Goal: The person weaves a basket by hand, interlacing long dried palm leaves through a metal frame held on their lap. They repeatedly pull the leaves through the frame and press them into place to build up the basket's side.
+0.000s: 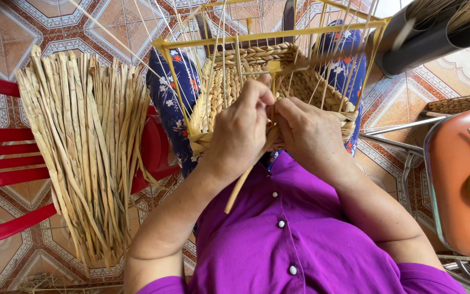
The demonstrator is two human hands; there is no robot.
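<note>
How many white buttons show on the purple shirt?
3 buttons on the purple shirt, in a line down its front: one below the collar, one at mid-chest, one lowest. Others may be hidden under the hands or out of frame.

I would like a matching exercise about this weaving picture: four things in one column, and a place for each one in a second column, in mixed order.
Things:
1. bundle of dried straw
2. yellow frame
3. orange stool
4. dark tubes

Places:
A. at the right edge, on metal legs
B. on the red chair, to the left
C. top right corner, with thin fibres inside
D. around the half-woven basket, above both hands

Pairs: 1-B, 2-D, 3-A, 4-C

The left hand and the right hand pinch a straw strand at the basket's near edge.
</note>
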